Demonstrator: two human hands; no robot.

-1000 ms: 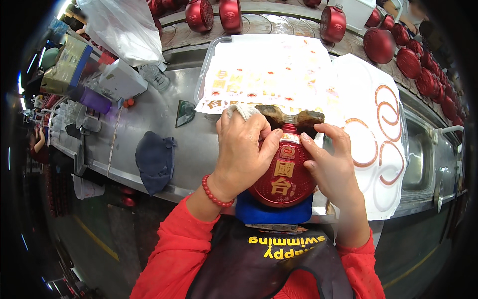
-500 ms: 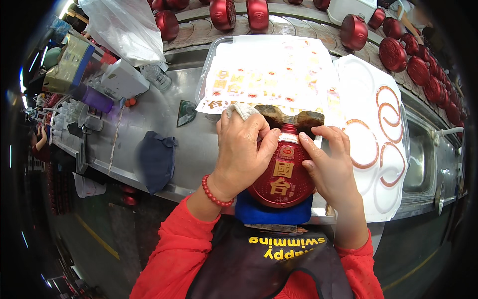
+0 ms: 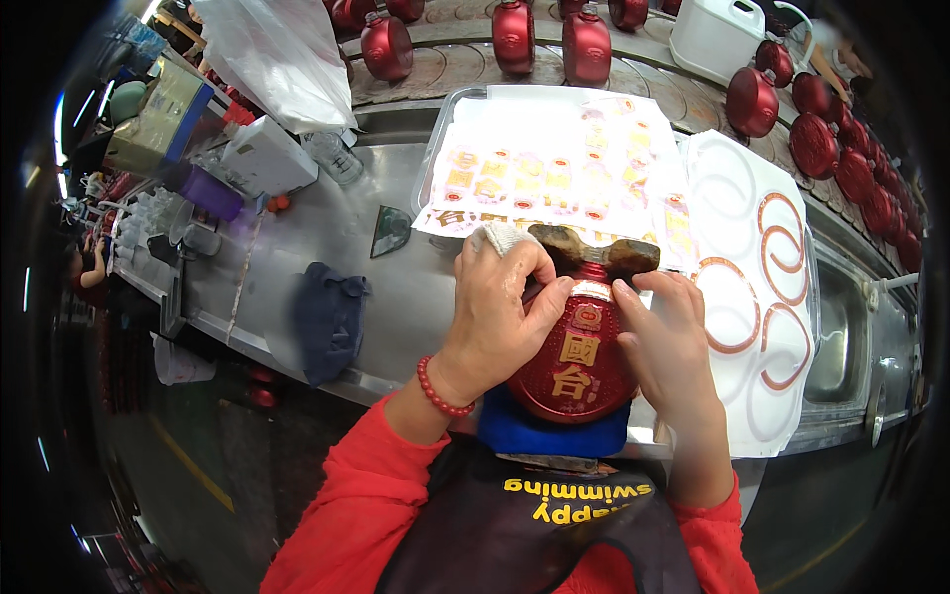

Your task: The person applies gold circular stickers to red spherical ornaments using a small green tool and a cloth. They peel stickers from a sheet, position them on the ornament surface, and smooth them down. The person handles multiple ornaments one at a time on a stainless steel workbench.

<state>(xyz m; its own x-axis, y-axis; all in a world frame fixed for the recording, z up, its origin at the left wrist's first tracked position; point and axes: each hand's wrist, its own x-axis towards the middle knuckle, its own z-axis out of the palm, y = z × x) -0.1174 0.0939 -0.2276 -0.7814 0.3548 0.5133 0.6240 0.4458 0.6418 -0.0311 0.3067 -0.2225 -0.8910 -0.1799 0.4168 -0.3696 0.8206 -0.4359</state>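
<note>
A round, flat red bottle (image 3: 574, 396) with gold characters lies tilted on a blue pad (image 3: 505, 428) in front of me. Its neck rests in a dark, worn notched block (image 3: 633, 256). Around the shoulder runs a pale label band (image 3: 592, 290). My left hand (image 3: 495, 322) keeps a white cloth (image 3: 503, 237) tucked in its curled fingers, while its thumb presses the band's left end. On the other side, my right hand (image 3: 675, 346) has its thumb and bent fingers against the bottle near the band's right end.
Behind the bottle, a clear tray holds a white sheet of gold decals (image 3: 554, 124). Right of it lies a sheet with ring-shaped decals (image 3: 727, 406), then a sink (image 3: 841, 346). A navy cloth (image 3: 327, 327) and dark green triangular piece (image 3: 391, 232) lie left. Red bottles (image 3: 752, 102) line the conveyor.
The whole view has shifted a little, so the bench sits lower and further right. Red bottles on the conveyor have moved right. Both hands stay at the bottle's neck.
</note>
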